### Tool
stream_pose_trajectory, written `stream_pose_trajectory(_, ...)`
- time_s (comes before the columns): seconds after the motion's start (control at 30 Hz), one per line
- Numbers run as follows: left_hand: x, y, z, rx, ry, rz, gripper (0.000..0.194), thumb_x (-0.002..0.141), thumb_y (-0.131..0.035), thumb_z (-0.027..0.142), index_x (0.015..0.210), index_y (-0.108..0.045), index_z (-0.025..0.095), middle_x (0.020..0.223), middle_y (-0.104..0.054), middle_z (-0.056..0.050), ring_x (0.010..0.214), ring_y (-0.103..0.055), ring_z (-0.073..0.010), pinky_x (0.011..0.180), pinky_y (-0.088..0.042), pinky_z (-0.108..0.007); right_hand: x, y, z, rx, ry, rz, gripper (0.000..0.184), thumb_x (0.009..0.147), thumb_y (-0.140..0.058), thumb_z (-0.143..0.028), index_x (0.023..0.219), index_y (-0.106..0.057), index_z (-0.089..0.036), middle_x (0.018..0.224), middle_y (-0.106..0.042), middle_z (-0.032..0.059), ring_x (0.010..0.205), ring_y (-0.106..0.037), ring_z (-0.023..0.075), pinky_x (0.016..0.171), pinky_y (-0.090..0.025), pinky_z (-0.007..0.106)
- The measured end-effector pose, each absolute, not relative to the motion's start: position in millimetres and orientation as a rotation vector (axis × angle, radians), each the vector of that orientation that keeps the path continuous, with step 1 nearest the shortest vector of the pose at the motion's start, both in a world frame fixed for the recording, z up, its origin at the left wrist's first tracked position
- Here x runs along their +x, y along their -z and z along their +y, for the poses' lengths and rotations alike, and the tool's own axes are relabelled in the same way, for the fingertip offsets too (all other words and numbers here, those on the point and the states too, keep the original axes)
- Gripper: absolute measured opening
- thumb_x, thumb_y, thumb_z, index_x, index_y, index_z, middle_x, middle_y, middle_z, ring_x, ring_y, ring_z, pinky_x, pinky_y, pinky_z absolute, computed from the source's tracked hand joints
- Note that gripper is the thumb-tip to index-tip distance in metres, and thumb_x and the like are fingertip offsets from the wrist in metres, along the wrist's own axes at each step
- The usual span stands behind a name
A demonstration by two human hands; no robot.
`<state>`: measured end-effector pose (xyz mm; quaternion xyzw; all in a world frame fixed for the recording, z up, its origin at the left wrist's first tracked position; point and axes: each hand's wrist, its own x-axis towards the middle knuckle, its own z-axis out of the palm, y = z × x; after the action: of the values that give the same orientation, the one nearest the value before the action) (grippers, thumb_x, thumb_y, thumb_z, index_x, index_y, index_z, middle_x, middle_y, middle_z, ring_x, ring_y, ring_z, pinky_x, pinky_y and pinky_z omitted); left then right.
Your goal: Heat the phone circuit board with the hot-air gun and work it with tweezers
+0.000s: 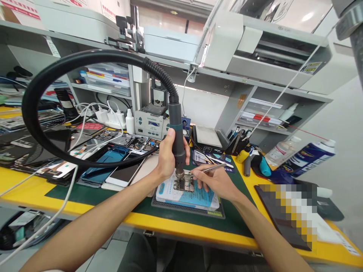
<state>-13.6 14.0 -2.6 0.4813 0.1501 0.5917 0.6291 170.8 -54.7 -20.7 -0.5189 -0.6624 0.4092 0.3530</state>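
Observation:
My left hand [168,153] is wrapped round the dark grey handle of a hot air gun [178,139], held upright with its metal nozzle pointing down. Right under the nozzle lies a small circuit board [185,184], partly hidden by it. A pair of tweezers [211,169] is pinched in my right hand [211,179], with the tips at the board's upper edge; whether they touch it I cannot tell. The board rests on a blue and white box [202,196], which sits on a dark perforated pad [188,212].
A thick black hose [31,102] loops from the gun across the left side. Phones and phone parts [124,170] crowd the left of the green mat [93,196]. Behind stands the hot air station [150,122]. At right are a bottle [280,149] and a spray can [309,156].

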Motion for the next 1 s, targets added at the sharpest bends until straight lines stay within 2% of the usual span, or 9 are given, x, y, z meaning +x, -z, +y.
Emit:
stream_pose_trajectory(0.23,-8.5,2.2,13.8,1.089,-1.352,0.374,0.069,0.087,-0.049,0.087,0.077,-0.061,0.02,0.055,-0.062,-0.001,0.042,-0.059,-0.016,0.043,-0.049,-0.029,168.6,22.5,-53.7,-1.351,-1.061,-1.719,0.051,0.094,-0.071,-0.066,0.092,-0.076,-0.015,0.063,-0.068,0.003,0.045,-0.054,0.0129,0.045,-0.045,0.026)
stream_pose_trajectory(1.0,-2.6,7.6,15.2,1.094,-1.335,0.371,0.068,0.09,-0.047,0.085,0.077,-0.06,0.02,0.058,-0.063,-0.002,0.042,-0.059,-0.0157,0.041,-0.044,-0.028,168.3,22.4,-55.0,-1.313,-1.028,-1.752,0.049,0.097,-0.07,-0.063,0.094,-0.079,-0.015,0.067,-0.068,0.004,0.047,-0.053,0.012,0.045,-0.046,0.026)
